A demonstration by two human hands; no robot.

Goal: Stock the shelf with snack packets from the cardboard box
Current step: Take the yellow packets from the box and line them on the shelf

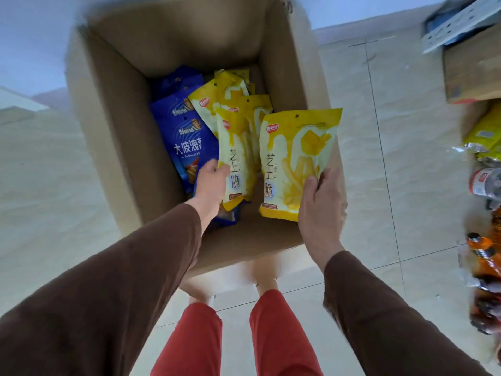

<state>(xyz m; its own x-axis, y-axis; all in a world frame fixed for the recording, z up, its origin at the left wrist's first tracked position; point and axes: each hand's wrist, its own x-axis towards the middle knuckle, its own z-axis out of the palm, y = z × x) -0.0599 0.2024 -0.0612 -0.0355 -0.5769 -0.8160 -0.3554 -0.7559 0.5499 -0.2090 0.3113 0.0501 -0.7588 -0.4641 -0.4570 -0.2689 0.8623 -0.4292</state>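
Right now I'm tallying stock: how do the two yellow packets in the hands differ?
The right hand holds its yellow packet lifted over the cardboard box's rim; the left hand grips its yellow packet down among the pile. The right packet shows fully; the left is partly overlapped. Both share the design.

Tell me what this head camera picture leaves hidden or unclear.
- Shelf: not in the head view at all.
- Blue packets: lower ends covered by the left hand and the yellow packets.
- Bottles: cut off by the right edge and blurred.
- Cardboard box: far rim blurred.
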